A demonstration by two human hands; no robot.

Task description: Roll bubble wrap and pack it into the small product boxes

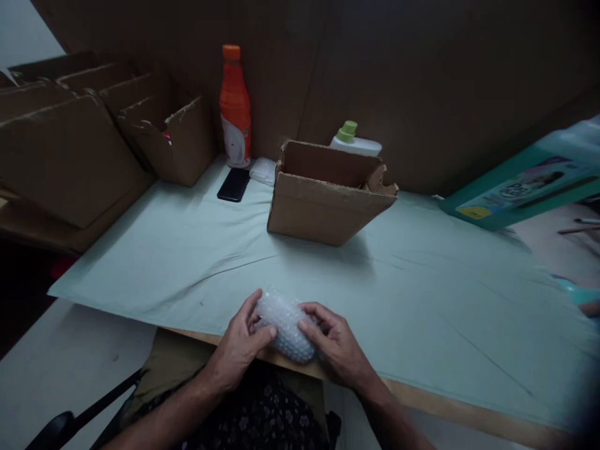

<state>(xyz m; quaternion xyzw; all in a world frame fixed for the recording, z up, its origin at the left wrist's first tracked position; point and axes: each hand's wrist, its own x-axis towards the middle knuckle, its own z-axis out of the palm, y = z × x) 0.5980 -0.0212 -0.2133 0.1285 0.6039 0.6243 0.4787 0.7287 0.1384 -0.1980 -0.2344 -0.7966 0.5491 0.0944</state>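
Note:
A bubble-wrapped bundle (287, 325) is held between my two hands at the table's front edge; what lies inside the wrap cannot be made out. My left hand (244, 337) grips its left side, thumb on top and fingers around the far end. On the other side, my right hand (335, 340) closes on the bundle with thumb and fingers. Beyond them stands an open cardboard box (323, 209), its inside mostly hidden from this angle.
Behind the box is a white bottle with a green cap (357, 145). An orange bottle (234, 106), a black phone (234, 185) and a clear plastic packet (263, 170) sit at the back. Cardboard boxes (178, 137) line the left; a green jug (525, 175) stands right.

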